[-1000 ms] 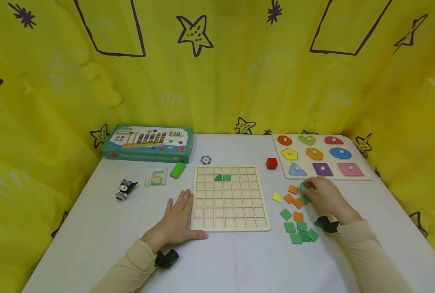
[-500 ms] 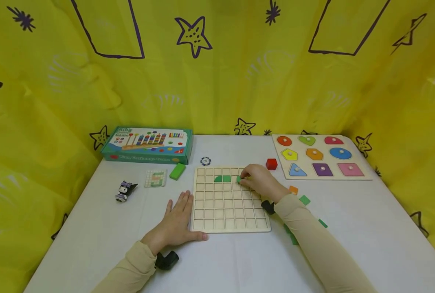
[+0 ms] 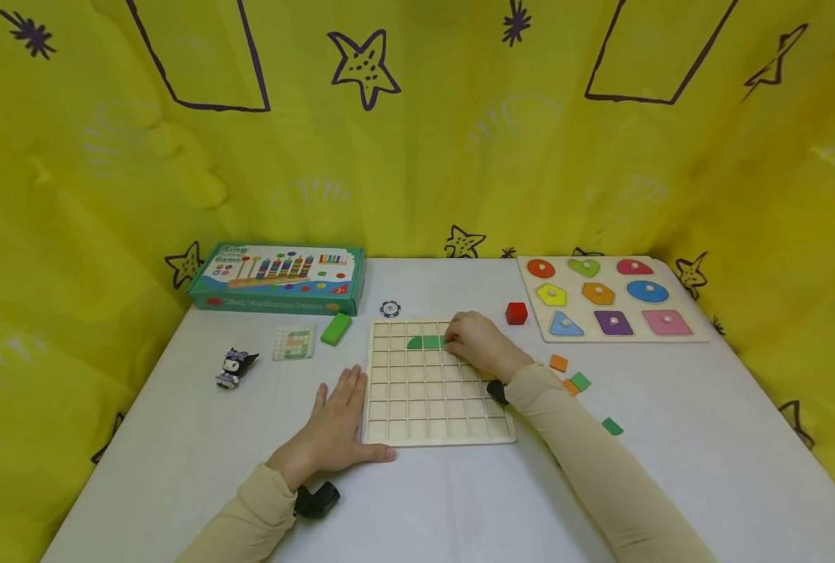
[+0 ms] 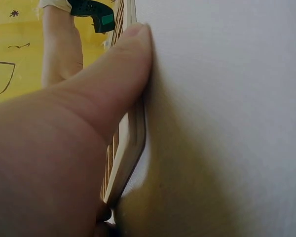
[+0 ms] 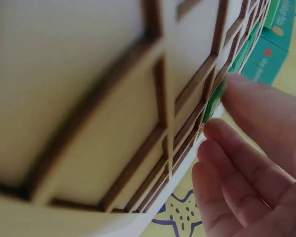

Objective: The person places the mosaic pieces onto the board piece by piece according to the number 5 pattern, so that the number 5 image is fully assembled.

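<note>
1. We are seeing the right hand (image 3: pixel 475 342) over the upper middle of the wooden grid board (image 3: pixel 437 407) in the head view, its fingertips pinching a green tile (image 5: pixel 214 101) down into a cell; only the right wrist view is showing that tile, a thin green edge wedged between the fingers (image 5: pixel 246 106) and the raised wooden ribs.
2. The head view is showing two more green pieces (image 3: pixel 424 342) already sitting in the same row, just left of the fingertips, one with a rounded corner.
3. We are seeing the left hand (image 3: pixel 336 426) lying flat and relaxed at the board's lower-left corner, gripping nothing; the left wrist view is adding that the thumb (image 4: pixel 113 79) is pressing along the board's layered plywood edge on the white tablecloth (image 4: pixel 227 118).
4. Right of the board, loose flat tiles (image 3: pixel 571 375) in orange and green are lying scattered.
5. Farther out, a red cube (image 3: pixel 517 313) is sitting beside a knobbed shape puzzle (image 3: pixel 603 301) at centre right, with a glossy game box (image 3: pixel 277 277) at centre left.
</note>
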Tool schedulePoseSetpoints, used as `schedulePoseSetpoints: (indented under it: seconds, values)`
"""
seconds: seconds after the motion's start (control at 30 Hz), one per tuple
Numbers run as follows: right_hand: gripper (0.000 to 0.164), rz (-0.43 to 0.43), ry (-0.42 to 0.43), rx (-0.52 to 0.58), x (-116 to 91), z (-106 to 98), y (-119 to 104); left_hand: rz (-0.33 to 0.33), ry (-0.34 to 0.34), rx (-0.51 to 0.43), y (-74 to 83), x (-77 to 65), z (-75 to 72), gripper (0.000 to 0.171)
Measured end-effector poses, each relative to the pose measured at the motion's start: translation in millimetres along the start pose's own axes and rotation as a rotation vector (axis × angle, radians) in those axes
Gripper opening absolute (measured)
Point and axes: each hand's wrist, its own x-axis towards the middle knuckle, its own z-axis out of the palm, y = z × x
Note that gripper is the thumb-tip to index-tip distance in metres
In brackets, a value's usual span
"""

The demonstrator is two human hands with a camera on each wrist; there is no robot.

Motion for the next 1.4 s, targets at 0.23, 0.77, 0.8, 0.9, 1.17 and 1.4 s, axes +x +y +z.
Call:
schedulePoseSetpoints:
  seconds: [0.23, 0.77, 0.8, 0.9, 1.17, 1.4]
  values:
    - [0.015, 0.041, 0.109, 0.041, -45.9, -16.1, 9.2, 0.023, 0.005, 0.001, 0.1, -0.8, 2.2, 0.130]
    - [0.027, 0.412, 0.093, 0.066, -182.2, -46.1, 79.6, 0.032, 0.010, -0.003, -1.5, -2.2, -1.2, 0.130]
    - [0.029, 0.411, 0.096, 0.076, -183.8, -45.9, 80.4, 0.032, 0.009, -0.004, -1.1, -2.0, -1.5, 0.129]
    - [0.032, 0.405, 0.090, 0.096, -183.7, -45.5, 81.4, 0.035, 0.010, -0.013, 0.0, -1.3, -2.0, 0.129]
    - [0.027, 0.415, 0.039, 0.046, -174.7, -39.3, 75.9, 0.017, 0.003, -0.007, -0.4, -2.0, -2.7, 0.128]
    - [0.025, 0.382, 0.079, 0.024, -174.0, -38.5, 73.1, 0.018, 0.012, -0.009, 1.0, -2.3, -3.5, 0.128]
